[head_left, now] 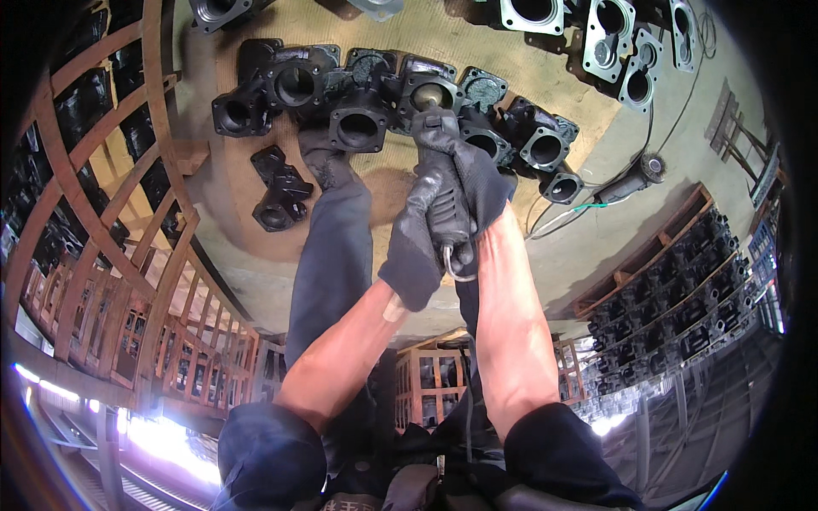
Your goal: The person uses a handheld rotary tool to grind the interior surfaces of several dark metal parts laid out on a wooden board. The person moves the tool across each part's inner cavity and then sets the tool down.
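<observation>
Both of my hands wear dark gloves and are closed round a black corded power tool [445, 209] that looks like an angle grinder. My left hand [416, 238] wraps the near part of its body, and my right hand [484, 183] grips it from the right side. The cord leaves its near end. Its far head meets the round opening of a black flanged metal casting [407, 92]; the exact contact is hidden by the tool. Beside it stands another black casting [359, 130] with a round bore. Further castings [294, 83] sit in a row to the left.
A second grinder [635, 177] with a round brush lies on the floor at right, its cable trailing. One casting [279, 189] lies apart near my left foot. Silvery-faced castings [607, 38] stand far right. Brown metal racking [153, 111] rises at left; stacked castings [673, 298] fill the right.
</observation>
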Motion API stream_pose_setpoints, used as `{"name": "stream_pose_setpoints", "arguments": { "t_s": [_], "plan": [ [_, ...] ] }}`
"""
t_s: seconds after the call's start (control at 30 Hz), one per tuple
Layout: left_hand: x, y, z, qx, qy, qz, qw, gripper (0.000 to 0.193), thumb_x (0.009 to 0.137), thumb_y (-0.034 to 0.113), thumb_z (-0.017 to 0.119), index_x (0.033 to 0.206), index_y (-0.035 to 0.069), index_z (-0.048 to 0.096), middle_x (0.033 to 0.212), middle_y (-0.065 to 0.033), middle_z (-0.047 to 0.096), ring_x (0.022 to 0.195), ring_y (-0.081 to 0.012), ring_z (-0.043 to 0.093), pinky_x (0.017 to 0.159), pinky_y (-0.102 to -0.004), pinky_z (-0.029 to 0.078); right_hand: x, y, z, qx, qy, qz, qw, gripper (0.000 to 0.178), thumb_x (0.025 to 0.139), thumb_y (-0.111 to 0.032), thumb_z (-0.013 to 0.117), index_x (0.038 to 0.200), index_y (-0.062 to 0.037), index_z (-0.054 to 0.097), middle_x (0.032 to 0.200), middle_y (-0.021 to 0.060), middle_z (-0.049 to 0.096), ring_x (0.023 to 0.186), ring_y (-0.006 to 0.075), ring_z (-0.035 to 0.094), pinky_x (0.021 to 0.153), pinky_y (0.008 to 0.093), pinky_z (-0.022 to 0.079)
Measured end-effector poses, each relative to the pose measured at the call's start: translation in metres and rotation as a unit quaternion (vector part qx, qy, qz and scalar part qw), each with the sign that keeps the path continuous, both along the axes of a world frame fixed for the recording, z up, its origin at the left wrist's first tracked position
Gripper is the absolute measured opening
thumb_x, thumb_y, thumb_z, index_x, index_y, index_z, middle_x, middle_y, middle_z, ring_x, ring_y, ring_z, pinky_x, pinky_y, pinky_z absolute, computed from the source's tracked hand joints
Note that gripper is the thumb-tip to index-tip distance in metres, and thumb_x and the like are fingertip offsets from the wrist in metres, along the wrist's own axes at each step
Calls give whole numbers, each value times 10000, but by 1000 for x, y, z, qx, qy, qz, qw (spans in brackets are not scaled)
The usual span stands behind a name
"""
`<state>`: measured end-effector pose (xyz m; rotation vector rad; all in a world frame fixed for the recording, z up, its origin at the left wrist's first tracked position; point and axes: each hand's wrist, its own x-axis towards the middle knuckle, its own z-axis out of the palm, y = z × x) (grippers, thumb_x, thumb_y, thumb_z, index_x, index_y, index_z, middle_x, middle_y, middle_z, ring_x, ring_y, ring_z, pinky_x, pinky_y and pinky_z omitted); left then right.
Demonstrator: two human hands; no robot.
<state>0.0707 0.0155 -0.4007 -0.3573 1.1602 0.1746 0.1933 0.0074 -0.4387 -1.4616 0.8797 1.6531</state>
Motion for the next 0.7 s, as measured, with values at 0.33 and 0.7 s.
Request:
{"name": "stream_pose_setpoints", "arguments": {
  "t_s": [0.33, 0.7],
  "plan": [
    [-11, -17, 23, -29, 26, 21, 999, 318, 961, 292, 605, 1123, 18, 605, 940, -42, 660, 757, -137, 653, 659, -264, 544, -14, -25, -4, 83, -20, 10, 996, 397, 841, -269, 701, 1084, 12, 560, 784, 129, 628, 597, 211, 638, 530, 314, 555],
    [3, 4, 6, -1, 24, -2, 1000, 344, 973, 363, 538, 1105, 47, 569, 806, -86, 666, 532, -194, 629, 395, -327, 523, -2, -16, -6, 109, 32, -47, 992, 286, 831, -237, 710, 1030, -34, 674, 832, 58, 645, 677, 158, 612, 621, 292, 498]
  ]
}}
